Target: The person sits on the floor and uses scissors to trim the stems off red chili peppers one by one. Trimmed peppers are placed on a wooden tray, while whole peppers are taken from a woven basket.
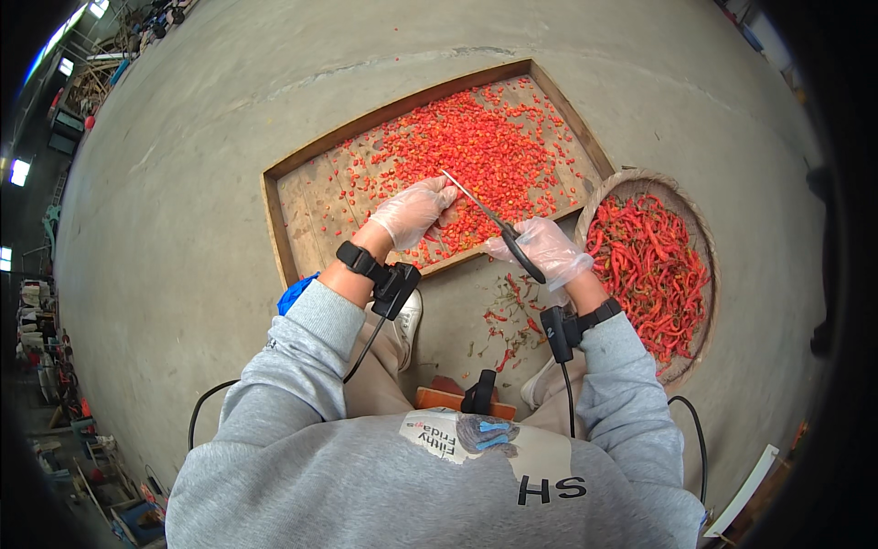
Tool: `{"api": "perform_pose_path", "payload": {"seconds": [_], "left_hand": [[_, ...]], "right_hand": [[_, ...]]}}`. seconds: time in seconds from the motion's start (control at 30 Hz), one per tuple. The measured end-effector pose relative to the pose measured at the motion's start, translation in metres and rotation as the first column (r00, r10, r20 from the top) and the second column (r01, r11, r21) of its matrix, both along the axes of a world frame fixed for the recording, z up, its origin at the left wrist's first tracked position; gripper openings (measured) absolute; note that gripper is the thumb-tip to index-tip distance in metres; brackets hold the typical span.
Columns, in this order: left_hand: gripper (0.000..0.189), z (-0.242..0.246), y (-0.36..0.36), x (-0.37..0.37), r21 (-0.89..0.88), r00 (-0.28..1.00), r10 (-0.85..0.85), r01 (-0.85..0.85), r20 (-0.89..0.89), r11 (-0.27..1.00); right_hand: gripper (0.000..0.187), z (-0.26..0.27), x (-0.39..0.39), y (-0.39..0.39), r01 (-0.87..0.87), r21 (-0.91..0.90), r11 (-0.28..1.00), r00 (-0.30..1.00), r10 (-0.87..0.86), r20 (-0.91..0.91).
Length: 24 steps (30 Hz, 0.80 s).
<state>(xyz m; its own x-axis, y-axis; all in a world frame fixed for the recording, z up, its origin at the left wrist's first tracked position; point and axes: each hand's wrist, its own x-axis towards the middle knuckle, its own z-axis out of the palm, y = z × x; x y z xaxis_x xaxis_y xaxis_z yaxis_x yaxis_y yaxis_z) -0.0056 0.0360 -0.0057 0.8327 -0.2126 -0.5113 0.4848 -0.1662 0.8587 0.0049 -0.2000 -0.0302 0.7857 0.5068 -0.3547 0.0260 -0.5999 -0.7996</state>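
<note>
Scissors (pixel 483 207) with black handles are in my gloved right hand (pixel 542 250), above the near edge of a shallow wooden tray (pixel 302 226). Their blades point up and to the left, with the tips at the fingertips of my left hand (pixel 415 209). That hand wears a clear plastic glove and pinches a red chili pepper, mostly hidden by the fingers. Below both hands, many short cut pieces of red chili (pixel 473 147) are spread over the tray's boards, thickest in the middle and right.
A round woven basket (pixel 713 274) heaped with whole red chilies (pixel 648 274) stands right of the tray, against its corner. Chili stems and scraps (pixel 511 316) litter the concrete floor (pixel 171 240) between my shoes. Cables hang from both wrist devices. Assorted clutter lines the far left.
</note>
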Motion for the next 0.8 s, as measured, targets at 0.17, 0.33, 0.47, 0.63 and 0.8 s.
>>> {"api": "perform_pose_path", "payload": {"seconds": [0.17,0.33,0.47,0.63,0.8], "left_hand": [[0.021,-0.006,0.002,0.002,-0.052,0.999,0.049,-0.05,-0.016,0.997],[0.02,-0.003,0.008,0.004,-0.212,0.99,0.13,-0.115,0.059,0.971],[0.042,0.0,0.005,0.002,-0.296,0.975,0.153,-0.1,0.159,0.95],[0.071,0.009,0.001,-0.001,-0.248,0.98,0.079,-0.031,0.183,0.968],[0.076,0.013,-0.001,-0.003,-0.06,0.974,-0.059,0.074,0.218,0.995]], "right_hand": [[0.052,0.005,0.0,-0.001,0.015,0.028,0.999,1.0,-0.015,-0.005],[0.033,0.008,-0.001,-0.008,0.033,0.12,0.992,0.997,-0.023,-0.079],[0.029,0.007,0.003,-0.012,-0.025,0.038,0.999,0.999,0.027,-0.042],[0.029,0.005,0.002,-0.016,-0.035,0.081,0.996,0.996,0.042,-0.081],[0.03,0.005,0.005,-0.019,-0.057,0.094,0.994,0.993,0.066,-0.096]]}}
